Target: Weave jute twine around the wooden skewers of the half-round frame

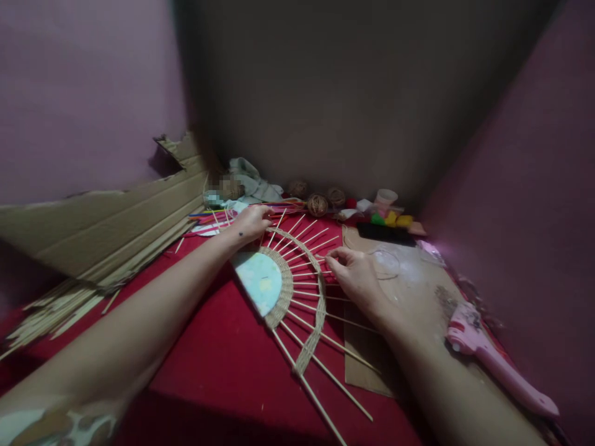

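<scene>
A half-round weaving of thin sticks (307, 339) lies on the red cloth, its sticks fanning outward. Its centre is a pale blue-green half disc (260, 282), edged by a tightly woven twine rim. Farther out, a curved band of woven twine (320, 297) crosses the sticks. At the far end of this band, my left hand (253, 224) is closed on the weaving's edge. My right hand (356, 272) pinches beside the outer side of the band, among the stick ends; what lies between its fingertips is too small to make out. A loose loop of twine (398, 266) shows beside it.
Cardboard (367, 365) lies under the right forearm, with a pink glue gun (502, 365) at the right. Twine balls (317, 204) and a plastic cup (385, 198) line the back wall. Left are bundled sticks (60, 310) and upright cardboard (93, 229). Walls enclose the far sides.
</scene>
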`<state>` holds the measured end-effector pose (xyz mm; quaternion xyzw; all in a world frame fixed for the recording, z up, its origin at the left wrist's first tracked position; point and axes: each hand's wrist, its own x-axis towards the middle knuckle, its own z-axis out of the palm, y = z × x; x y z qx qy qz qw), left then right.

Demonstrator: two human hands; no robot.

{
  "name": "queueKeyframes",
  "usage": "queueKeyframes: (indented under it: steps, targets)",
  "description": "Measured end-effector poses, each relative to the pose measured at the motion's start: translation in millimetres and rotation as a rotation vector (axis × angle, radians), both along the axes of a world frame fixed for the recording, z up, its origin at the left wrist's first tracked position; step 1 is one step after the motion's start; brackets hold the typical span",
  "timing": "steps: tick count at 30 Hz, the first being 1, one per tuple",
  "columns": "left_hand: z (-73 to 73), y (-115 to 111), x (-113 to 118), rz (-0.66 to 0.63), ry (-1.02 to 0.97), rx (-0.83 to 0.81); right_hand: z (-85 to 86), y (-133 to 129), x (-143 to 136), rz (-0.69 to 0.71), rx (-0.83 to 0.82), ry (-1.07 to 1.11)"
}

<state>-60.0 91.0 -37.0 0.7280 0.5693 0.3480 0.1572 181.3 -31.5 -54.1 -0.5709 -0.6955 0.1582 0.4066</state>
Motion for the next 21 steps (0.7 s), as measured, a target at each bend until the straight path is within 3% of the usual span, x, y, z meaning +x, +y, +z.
queueKeyframes:
  steps: [8,13,15,18,21]
  targets:
    - [3.4,5.2,7.5,-0.015,0.044,-0.023,-3.9,1.0,-0.5,0.03,-0.017,0.032]
    - [15.2,-21.5,16.9,-0.029,-0.06,0.042,0.8,-4.5,-3.5,0.061,-0.008,0.145]
    - [22.5,-39.3,25.8,-0.212,-0.21,-0.095,2.3,-7.0,-5.6,0.078,0.015,0.188]
    - [27.9,-63.4,41.4,-0.575,-0.236,-0.32,2.5,-9.6,-8.4,0.105,0.04,0.236]
    - [24.7,-75.7,52.1,-0.664,-0.174,-0.275,2.0,-10.3,-9.4,0.127,0.039,0.246]
